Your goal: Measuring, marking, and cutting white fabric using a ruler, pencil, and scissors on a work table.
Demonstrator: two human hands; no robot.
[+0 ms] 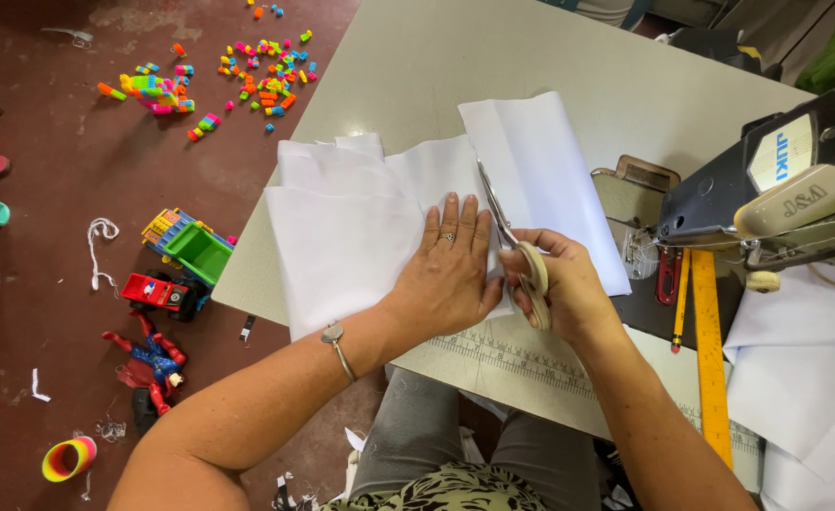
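White fabric point(360, 227), thin and limp, spread across the desk's point(569, 66) near edge. Left hand point(450, 270) open, pressed flat on it. Right hand point(559, 284) closed around scissors point(512, 241), blades parted at the cloth. Likely slippery, easily rucked; best pinned beside the cut.

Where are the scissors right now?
The scissors are in the right hand, mid-table, blades lying on the white fabric just right of the flat left hand.
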